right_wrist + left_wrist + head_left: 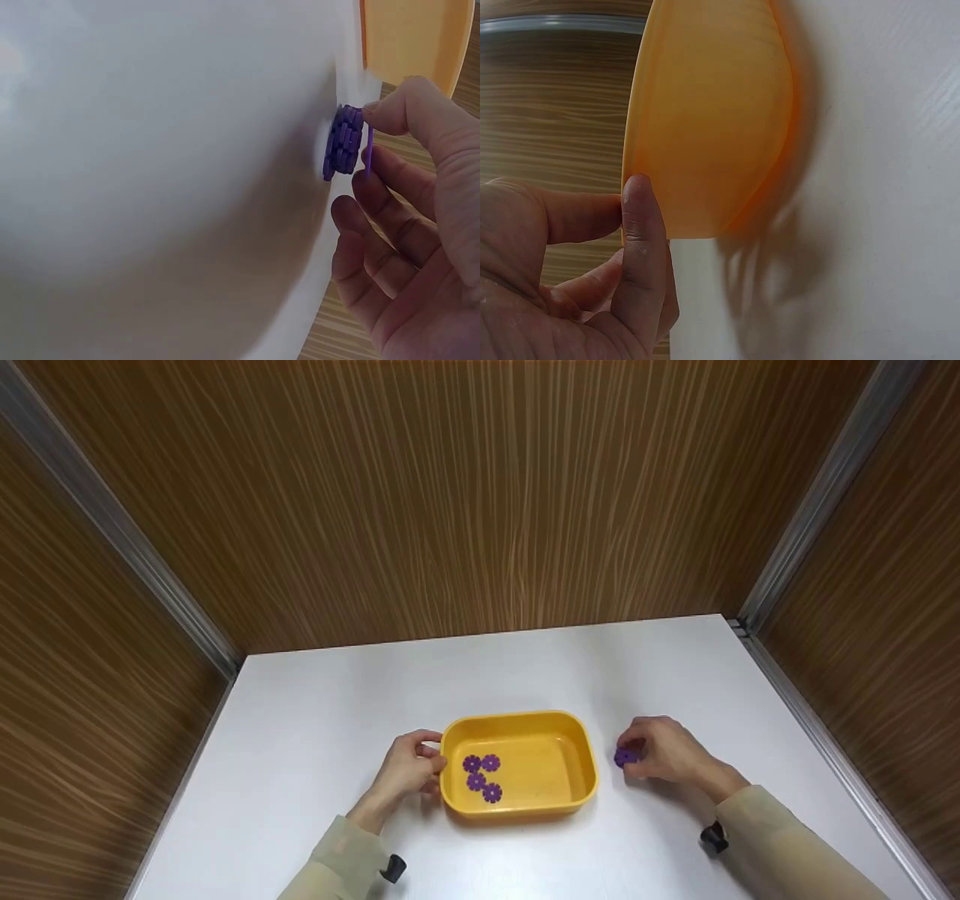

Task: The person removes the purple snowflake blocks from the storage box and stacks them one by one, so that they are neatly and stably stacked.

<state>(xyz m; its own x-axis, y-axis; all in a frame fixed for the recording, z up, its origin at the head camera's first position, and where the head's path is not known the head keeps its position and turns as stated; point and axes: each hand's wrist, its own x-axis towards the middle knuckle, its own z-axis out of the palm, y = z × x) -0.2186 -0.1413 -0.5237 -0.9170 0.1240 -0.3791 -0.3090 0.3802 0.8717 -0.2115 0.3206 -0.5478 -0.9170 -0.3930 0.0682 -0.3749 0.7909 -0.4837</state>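
A yellow plastic tray [525, 811] stands on the white table, with several purple flower-shaped discs [476, 781] lying flat toward its left side. My left hand [409, 765] grips the tray's left rim; in the left wrist view, fingers [641, 247] rest against its outer wall [712, 120]. To the right of the tray, my right hand [667, 750] pinches one thin purple disc [370, 150] between thumb and fingertip. That disc is just above a short stack of purple discs [345, 142] on the table. From the head view the fingers partly cover this stack.
The white table [337, 697] is bounded by a wood-grain back panel [480, 510] and by side panels with metal rails [825, 735]. A black band piece [394, 868] shows at the left wrist, another [715, 837] at the right.
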